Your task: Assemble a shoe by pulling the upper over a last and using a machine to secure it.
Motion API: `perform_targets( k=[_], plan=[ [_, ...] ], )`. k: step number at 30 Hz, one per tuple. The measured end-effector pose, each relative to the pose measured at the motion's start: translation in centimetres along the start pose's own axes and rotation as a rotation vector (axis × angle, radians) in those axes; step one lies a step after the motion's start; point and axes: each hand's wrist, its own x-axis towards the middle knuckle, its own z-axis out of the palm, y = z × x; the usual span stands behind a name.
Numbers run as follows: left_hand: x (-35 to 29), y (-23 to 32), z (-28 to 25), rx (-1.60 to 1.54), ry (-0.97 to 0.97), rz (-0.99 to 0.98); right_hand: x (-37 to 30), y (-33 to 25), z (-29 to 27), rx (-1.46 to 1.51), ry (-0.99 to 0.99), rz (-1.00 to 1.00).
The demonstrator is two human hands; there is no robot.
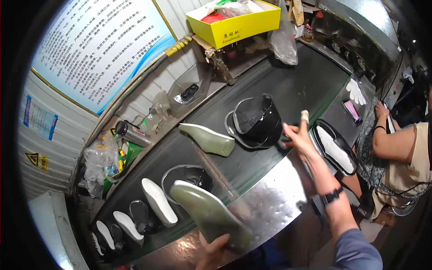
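My left hand [213,251] grips a glossy olive-green shoe last [208,211] with its fingers wrapped round the lower part, above the metal edge of the bench. My right hand [299,138] is open with its fingers apart, and one finger wears a pale tip cover. It is beside a black shoe upper [257,123] on the dark belt; whether the fingertips touch it I cannot tell. Left of that upper lies a second green last [208,140]. Another black upper [191,176] is partly hidden behind the held last.
White soles [158,202] and black uppers [139,215] line the belt [294,83] at the left. A yellow box [234,28] and a metal flask [132,133] stand along the back. At right are a black shoe [334,147], a phone [352,111], white gloves [356,92] and a seated person.
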Motion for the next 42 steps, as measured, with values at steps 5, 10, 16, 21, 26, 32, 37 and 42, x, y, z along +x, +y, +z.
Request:
perform_targets(
  k=[5,10,16,21,26,32,37,42],
  plan=[
    [-5.8,-3.4,-6.3,0.000,0.300,-0.385,5.0,-0.5,3.8,0.377,-0.062,-0.019],
    [-8.1,-6.0,-8.5,0.150,0.533,-0.123,-11.1,-2.6,11.5,-0.132,-0.463,-0.452],
    [-2.8,4.0,-18.5,0.450,0.438,0.032,-35.3,2.8,5.3,-0.768,-1.153,-0.960],
    [9.5,10.4,-10.3,0.723,0.179,0.117,-36.9,9.5,10.1,-0.538,-1.099,-0.850],
    [20.4,7.1,-0.1,0.834,0.021,-0.045,-21.4,0.5,7.3,-0.392,-0.196,0.046],
    [34.9,-3.5,6.6,0.989,0.670,-0.041,6.0,5.2,-0.5,-0.450,0.364,-0.166],
    [38.5,0.7,1.6,0.636,0.583,0.011,6.6,2.5,3.9,0.063,0.201,0.069],
    [23.7,6.6,-1.3,0.000,-0.200,-0.201,-0.8,3.6,-2.6,0.435,-0.053,0.116]
  ],
)
